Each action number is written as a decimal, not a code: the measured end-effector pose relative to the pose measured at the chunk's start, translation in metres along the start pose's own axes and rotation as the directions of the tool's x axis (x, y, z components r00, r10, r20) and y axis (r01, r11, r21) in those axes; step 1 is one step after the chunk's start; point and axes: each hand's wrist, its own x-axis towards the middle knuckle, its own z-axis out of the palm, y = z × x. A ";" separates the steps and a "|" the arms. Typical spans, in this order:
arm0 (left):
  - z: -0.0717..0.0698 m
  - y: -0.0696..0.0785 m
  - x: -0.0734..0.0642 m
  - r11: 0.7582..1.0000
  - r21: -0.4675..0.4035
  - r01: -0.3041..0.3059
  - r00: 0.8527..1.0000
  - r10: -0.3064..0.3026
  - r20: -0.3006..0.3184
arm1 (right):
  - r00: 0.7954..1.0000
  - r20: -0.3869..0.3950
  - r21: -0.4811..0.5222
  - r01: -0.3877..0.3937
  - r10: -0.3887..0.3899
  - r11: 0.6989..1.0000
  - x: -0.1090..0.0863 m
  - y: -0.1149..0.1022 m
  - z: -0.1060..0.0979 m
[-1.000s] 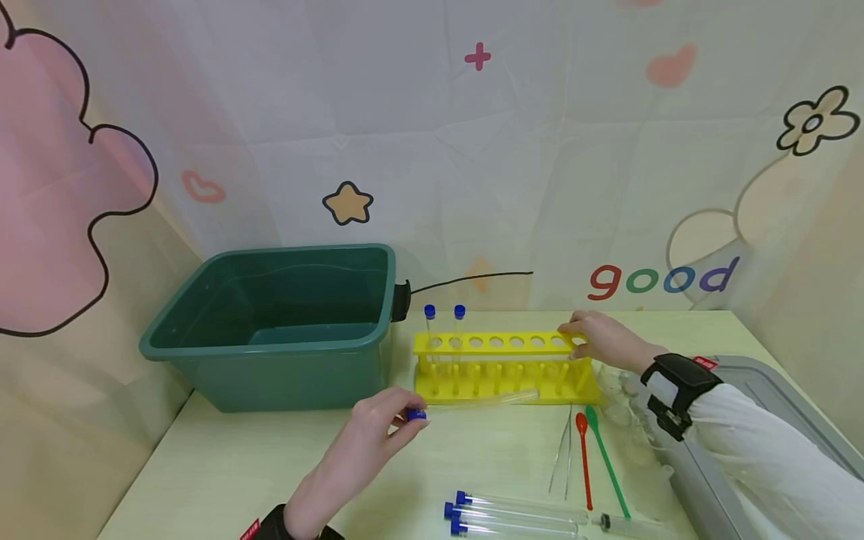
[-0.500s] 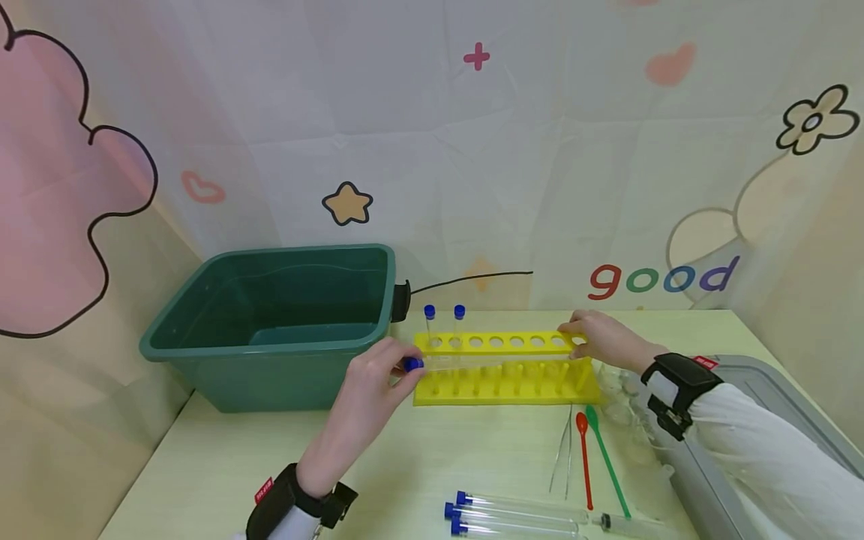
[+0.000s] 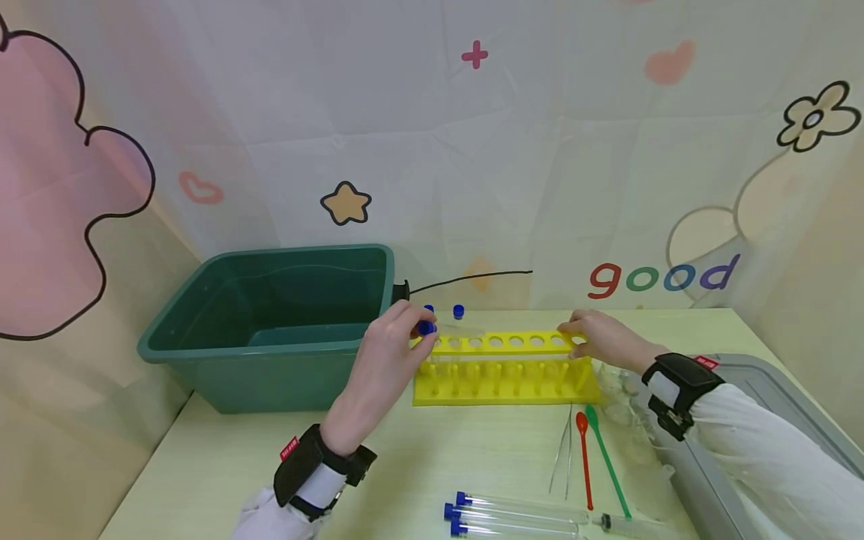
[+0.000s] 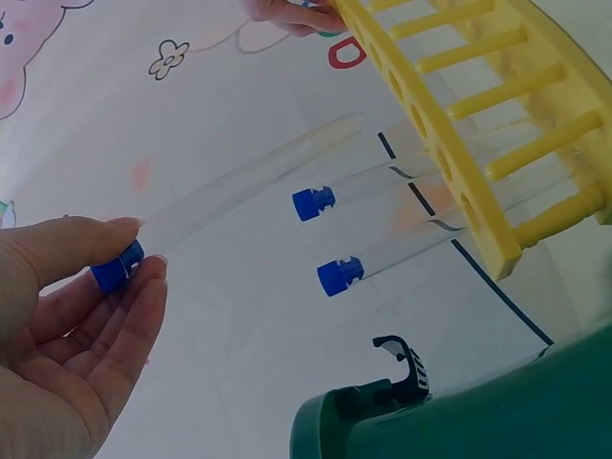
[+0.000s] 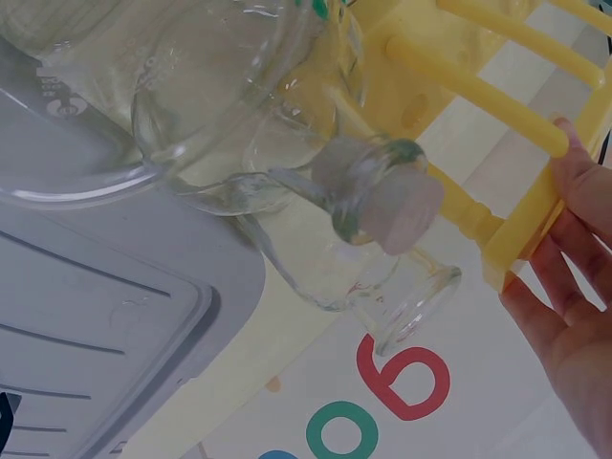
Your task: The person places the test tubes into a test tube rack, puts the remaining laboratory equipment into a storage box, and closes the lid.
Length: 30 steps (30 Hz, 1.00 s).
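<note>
Your left hand (image 4: pixel 67 330) pinches the clear tube (image 4: pixel 253 180) by its blue cap (image 4: pixel 118 268) alone; a loose cap could drop it, or its tilted free end could knock the two capped tubes (image 4: pixel 341 274) standing in the yellow rack (image 3: pixel 506 396). Your right hand (image 3: pixel 605 341) grips that rack's end, where a shove could jar the glassware (image 5: pixel 239 100) just beside it.

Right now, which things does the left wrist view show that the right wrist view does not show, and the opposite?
Only the left wrist view shows the left hand pinching the blue cap of a clear tube, and two blue-capped tubes in the rack.

Only the right wrist view shows the clear glassware and a grey plastic tray or lid.

Both show the yellow rack and the right hand at its end.
</note>
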 end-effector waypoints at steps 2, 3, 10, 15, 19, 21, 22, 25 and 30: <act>0.002 -0.001 0.003 1.000 0.005 0.000 1.000 0.000 0.002 | 1.000 -0.003 0.001 0.008 -0.008 1.000 0.000 0.001 0.000; 0.002 -0.001 0.003 1.000 0.008 0.001 1.000 -0.001 0.003 | 1.000 -0.004 0.000 0.010 -0.010 1.000 0.000 0.001 0.000; 0.007 -0.005 0.008 1.000 0.022 0.001 1.000 -0.001 0.000 | 1.000 -0.012 -0.010 0.015 -0.015 1.000 0.001 0.006 0.003; 0.010 -0.007 0.012 0.999 0.036 0.012 1.000 -0.012 0.014 | 1.000 -0.006 -0.004 0.012 -0.012 1.000 0.001 0.007 0.004; 0.012 -0.007 0.016 0.998 0.049 0.026 0.999 -0.027 0.031 | 1.000 -0.005 0.001 0.010 -0.010 1.000 0.001 0.006 0.004; 0.012 -0.007 0.018 0.998 0.052 0.034 0.998 -0.036 0.044 | 1.000 -0.004 0.003 0.007 -0.007 1.000 0.001 0.005 0.004; 0.013 -0.007 0.020 0.998 0.053 0.038 0.998 -0.041 0.050 | 1.000 -0.004 0.004 0.006 -0.006 1.000 0.001 0.006 0.004; 0.014 -0.008 0.025 0.997 0.057 0.051 0.996 -0.055 0.069 | 1.000 -0.004 0.007 0.008 -0.008 1.000 0.001 0.006 0.004; 0.016 -0.009 0.034 0.997 0.064 0.044 0.995 -0.049 0.092 | 1.000 -0.008 0.004 0.014 -0.014 1.000 0.001 0.006 0.004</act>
